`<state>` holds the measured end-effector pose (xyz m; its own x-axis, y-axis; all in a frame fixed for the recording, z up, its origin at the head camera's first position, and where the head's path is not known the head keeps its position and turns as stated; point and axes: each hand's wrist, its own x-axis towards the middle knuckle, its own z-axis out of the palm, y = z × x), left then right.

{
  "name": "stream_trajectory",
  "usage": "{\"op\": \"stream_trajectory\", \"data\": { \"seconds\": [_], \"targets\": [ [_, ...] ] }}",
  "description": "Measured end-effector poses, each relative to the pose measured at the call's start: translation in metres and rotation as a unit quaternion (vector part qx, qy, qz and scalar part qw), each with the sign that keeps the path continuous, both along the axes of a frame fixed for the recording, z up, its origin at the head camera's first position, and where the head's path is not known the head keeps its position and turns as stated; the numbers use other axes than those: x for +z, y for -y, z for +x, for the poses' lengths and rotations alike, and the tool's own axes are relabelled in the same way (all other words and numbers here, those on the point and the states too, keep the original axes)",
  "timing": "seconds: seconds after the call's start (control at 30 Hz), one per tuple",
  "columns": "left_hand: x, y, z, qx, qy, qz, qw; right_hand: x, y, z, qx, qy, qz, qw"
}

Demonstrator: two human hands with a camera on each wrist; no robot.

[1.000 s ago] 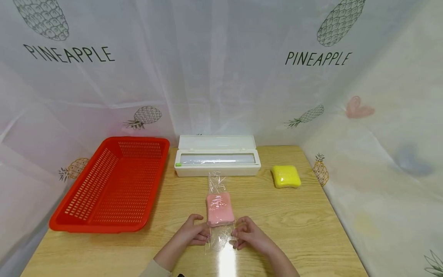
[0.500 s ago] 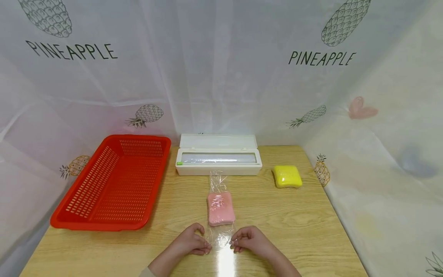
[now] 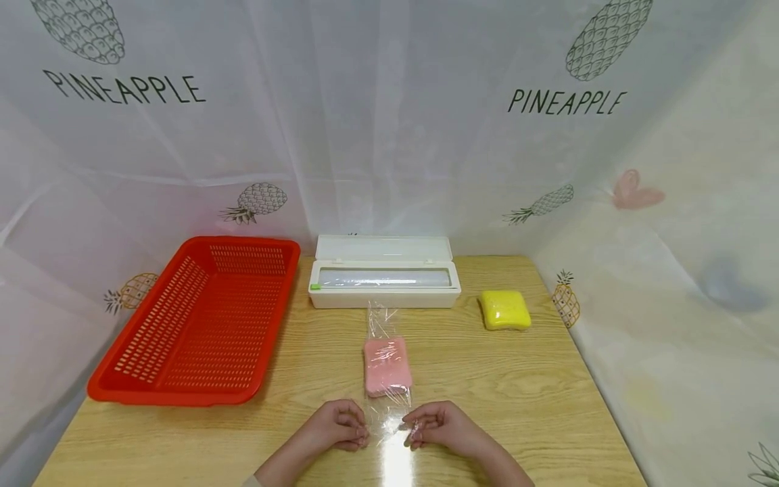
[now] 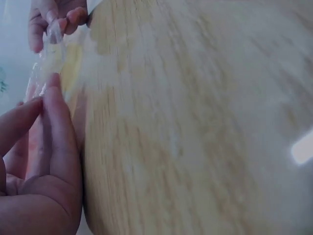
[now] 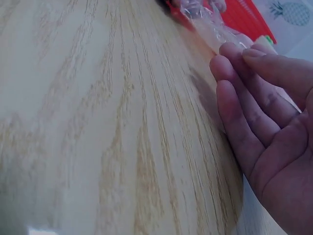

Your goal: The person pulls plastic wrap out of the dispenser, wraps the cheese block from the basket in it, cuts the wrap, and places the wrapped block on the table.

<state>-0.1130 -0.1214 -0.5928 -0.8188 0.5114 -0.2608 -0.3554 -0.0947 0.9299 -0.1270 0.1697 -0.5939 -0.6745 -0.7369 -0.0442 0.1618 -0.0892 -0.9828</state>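
Observation:
A pink sponge-like block (image 3: 388, 368) lies on the table under clear plastic wrap (image 3: 383, 321), which reaches past it at the far and near ends. The left hand (image 3: 342, 425) pinches the near left edge of that film between thumb and fingers. Across from it, the right hand (image 3: 443, 427) pinches the near right edge. The left wrist view shows the film stretched between the left fingertips (image 4: 51, 83) and the other hand. In the right wrist view, thumb and index finger meet on the film (image 5: 215, 29). Both hands are just nearer than the block.
Behind the block stands a white wrap dispenser (image 3: 385, 297) with its lid raised and a roll inside. A red perforated basket (image 3: 262, 358) sits at the left. At the right lies a yellow block (image 3: 505, 310) with a shiny surface. A printed curtain (image 3: 365, 135) hangs behind the wooden table (image 3: 523, 392).
Both hands have drawn slightly nearer the body, with the film's near end between them. The left fingers have closed into a pinch. The pink block has stayed nearly in place.

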Motion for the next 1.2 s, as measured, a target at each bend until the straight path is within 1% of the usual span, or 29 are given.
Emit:
{"op": "stream_trajectory", "data": {
  "seconds": [0.1,0.27,0.4,0.5,0.57,0.7,0.8,0.93,1.03,1.13,1.2],
  "targets": [
    [-0.003,0.001,0.000,-0.010,-0.004,0.007,0.9999,0.001,-0.001,-0.003,0.023,-0.015,0.000,1.000],
    [-0.003,0.003,0.001,-0.018,0.001,0.006,0.9998,0.005,-0.004,-0.007,0.057,-0.034,0.035,0.997],
    [-0.002,0.003,0.002,-0.024,0.011,0.006,0.9996,0.005,-0.002,-0.009,0.073,-0.032,0.052,0.995],
    [-0.003,0.003,0.001,-0.026,0.018,0.009,0.9995,0.004,0.001,-0.010,0.070,-0.036,0.060,0.995],
    [-0.004,0.003,0.001,-0.027,0.013,0.010,0.9995,0.003,0.003,-0.010,0.060,-0.038,0.063,0.995],
    [-0.003,0.002,0.000,-0.029,-0.028,-0.009,0.9991,0.003,0.005,-0.010,0.035,-0.030,0.064,0.997],
    [-0.001,0.000,-0.001,-0.019,-0.061,-0.033,0.9974,0.003,0.006,-0.010,0.015,-0.021,0.071,0.997],
    [0.002,-0.004,-0.002,0.007,-0.082,-0.049,0.9954,0.004,0.009,-0.009,-0.022,-0.019,0.084,0.996],
    [0.002,-0.008,-0.001,0.030,-0.113,-0.079,0.9900,0.005,0.011,-0.008,-0.050,-0.025,0.084,0.995],
    [0.003,-0.012,-0.001,0.057,-0.144,-0.120,0.9807,0.007,0.014,-0.008,-0.082,-0.035,0.086,0.992],
    [0.005,-0.014,-0.002,0.072,-0.160,-0.142,0.9742,0.008,0.016,-0.008,-0.108,-0.051,0.092,0.989]
  ]
}}
